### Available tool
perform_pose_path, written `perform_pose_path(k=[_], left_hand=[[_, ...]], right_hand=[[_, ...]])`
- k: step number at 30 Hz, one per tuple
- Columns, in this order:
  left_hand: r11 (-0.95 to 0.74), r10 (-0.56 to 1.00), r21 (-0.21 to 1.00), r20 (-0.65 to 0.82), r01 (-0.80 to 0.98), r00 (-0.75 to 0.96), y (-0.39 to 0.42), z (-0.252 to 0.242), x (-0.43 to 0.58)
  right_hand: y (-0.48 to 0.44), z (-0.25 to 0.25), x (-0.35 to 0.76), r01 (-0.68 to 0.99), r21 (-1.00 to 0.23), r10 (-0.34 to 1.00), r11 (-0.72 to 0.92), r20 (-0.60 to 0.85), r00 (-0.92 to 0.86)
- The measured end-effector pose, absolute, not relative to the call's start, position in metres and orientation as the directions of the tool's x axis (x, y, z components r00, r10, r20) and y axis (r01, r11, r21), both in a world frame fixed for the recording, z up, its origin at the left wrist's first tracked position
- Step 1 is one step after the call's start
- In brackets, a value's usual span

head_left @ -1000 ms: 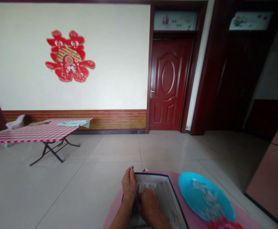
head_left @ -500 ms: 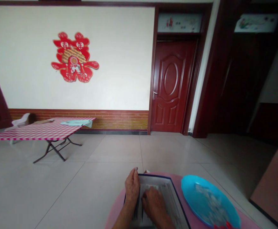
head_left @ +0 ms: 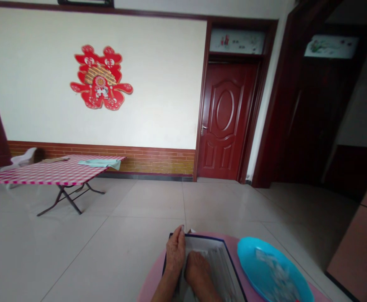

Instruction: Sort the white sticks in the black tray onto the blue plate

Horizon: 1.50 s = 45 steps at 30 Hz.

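One box (head_left: 204, 242) stood on one pink table (head_left: 152, 269), just beside one blue plate (head_left: 248, 254) of pale pieces (head_left: 278, 272) too blurred to count. Two hands were side by side, the left hand (head_left: 175, 252) along the box's left edge, the right hand (head_left: 198, 268) curled inside by grey strips (head_left: 223, 268), blocking some from sight; I could not tell either's grip. One checked table (head_left: 60, 171) stood well apart.

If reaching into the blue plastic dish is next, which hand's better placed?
Right, probably: the right hand is inside the shallow box, nearer the blue plastic dish. The left hand is at the box's left wall, with the right between it and the dish.
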<state>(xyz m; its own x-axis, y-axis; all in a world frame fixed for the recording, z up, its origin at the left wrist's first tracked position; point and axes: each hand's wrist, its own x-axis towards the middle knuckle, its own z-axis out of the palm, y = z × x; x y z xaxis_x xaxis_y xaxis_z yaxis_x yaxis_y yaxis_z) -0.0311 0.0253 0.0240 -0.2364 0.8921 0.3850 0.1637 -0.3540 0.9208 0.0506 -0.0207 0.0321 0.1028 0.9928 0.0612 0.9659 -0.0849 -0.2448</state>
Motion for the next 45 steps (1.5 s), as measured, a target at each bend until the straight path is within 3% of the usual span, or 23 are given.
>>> perform_pose_path(k=[3,10,15,18,20,28,37,45], left_hand=[[-0.377,0.888,0.91,0.407,0.171,-0.212,0.023,0.025,-0.03],[-0.401,0.886,0.889,0.438,0.222,-0.15,0.021,0.025,-0.026],[-0.425,0.896,0.861,0.443,0.279,0.0,0.021,0.02,-0.021],[-0.459,0.888,0.844,0.441,0.276,0.128,0.02,0.015,-0.02],[-0.48,0.876,0.836,0.443,0.266,0.191,0.018,0.014,-0.019],[-0.564,0.814,0.772,0.461,0.293,0.353,0.007,0.023,-0.016],[-0.595,0.794,0.743,0.484,0.307,0.367,0.004,0.026,-0.016],[-0.586,0.806,0.74,0.491,0.33,0.33,0.001,0.032,-0.019]], right_hand=[[-0.019,0.029,0.051,0.957,-0.281,0.985,-0.076,0.126,0.115],[-0.007,0.051,0.085,0.714,-0.699,0.99,-0.035,0.074,0.12],[-0.005,0.06,0.116,0.248,-0.968,0.97,0.039,0.096,0.222],[-0.006,0.051,0.123,-0.049,-0.997,0.922,0.062,0.038,0.385],[-0.006,0.045,0.125,-0.152,-0.983,0.877,0.105,0.019,0.48],[-0.004,0.041,0.128,-0.098,-0.971,0.813,0.218,0.125,0.568],[-0.003,0.038,0.125,-0.015,-0.968,0.794,0.25,0.196,0.576],[-0.005,0.038,0.131,0.12,-0.984,0.8,0.134,0.179,0.573]])
